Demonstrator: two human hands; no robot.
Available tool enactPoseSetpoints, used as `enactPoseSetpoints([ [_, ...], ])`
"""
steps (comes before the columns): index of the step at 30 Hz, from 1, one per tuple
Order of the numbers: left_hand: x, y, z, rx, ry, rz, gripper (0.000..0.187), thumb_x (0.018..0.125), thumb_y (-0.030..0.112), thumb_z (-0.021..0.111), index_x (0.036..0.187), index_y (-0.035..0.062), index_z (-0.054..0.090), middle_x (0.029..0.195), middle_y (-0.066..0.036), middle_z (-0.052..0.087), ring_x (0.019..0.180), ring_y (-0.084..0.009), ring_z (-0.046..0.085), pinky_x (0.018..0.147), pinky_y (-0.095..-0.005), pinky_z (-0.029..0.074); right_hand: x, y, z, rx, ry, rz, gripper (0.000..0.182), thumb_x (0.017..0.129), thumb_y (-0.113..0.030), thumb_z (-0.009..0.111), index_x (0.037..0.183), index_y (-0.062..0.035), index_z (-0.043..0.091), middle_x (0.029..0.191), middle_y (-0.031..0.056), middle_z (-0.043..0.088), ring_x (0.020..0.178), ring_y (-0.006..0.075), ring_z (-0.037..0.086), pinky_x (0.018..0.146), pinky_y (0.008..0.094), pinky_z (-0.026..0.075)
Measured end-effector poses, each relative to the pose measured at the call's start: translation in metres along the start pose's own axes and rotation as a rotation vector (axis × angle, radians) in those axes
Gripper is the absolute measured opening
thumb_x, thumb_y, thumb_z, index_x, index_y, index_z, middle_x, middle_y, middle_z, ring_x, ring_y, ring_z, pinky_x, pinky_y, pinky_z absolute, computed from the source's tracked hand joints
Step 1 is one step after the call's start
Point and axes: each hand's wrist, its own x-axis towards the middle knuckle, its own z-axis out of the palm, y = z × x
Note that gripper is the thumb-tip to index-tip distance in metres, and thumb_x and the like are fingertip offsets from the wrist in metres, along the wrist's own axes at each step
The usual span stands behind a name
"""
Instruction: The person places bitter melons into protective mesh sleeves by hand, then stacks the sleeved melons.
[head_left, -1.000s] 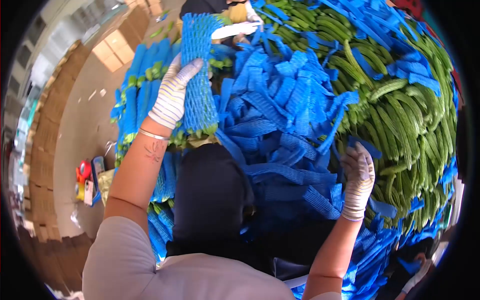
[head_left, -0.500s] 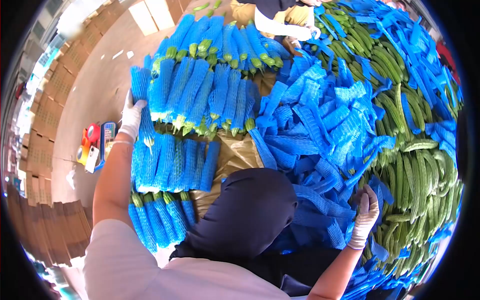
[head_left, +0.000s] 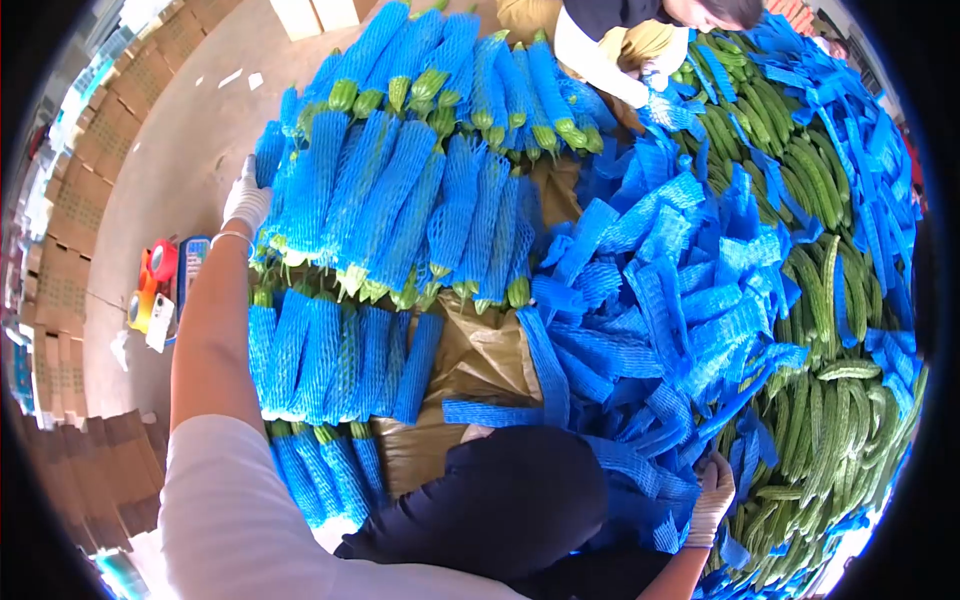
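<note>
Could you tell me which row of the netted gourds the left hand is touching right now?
The left hand rests on the left end of the second row from the top, the long slanted gourds. The top row and the two shorter rows below, nearer the person, lie untouched.

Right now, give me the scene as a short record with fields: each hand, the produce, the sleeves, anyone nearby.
left hand: gloved, at the left end of the stacked row of sleeved gourds, touching it; grip not clear
right hand: gloved, low right, in the loose blue foam net sleeves
bare gourds: green heap at right, unsleeved
front rows: sleeved gourds laid side by side, nearer the person
co-worker: top, hand at the pile edge
floor left: tape rolls, flat cardboard boxes
</note>
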Motion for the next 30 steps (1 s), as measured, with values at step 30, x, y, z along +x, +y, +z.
enactPoseSetpoints([
  [30, -0.357, -0.044, 0.095, 0.394, -0.348, 0.603, 0.064, 0.071, 0.033, 0.071, 0.129, 0.0118, 0.052, 0.146, -0.020, 0.029, 0.137, -0.0469, 0.015, 0.110, -0.0609, 0.011, -0.027, -0.099, -0.009, -0.356, -0.262, -0.164, 0.026, 0.087, -0.007, 0.057, 0.112, -0.0004, 0.062, 0.102, 0.0142, 0.066, 0.095, 0.0229, 0.065, 0.083, 0.0315, 0.049],
])
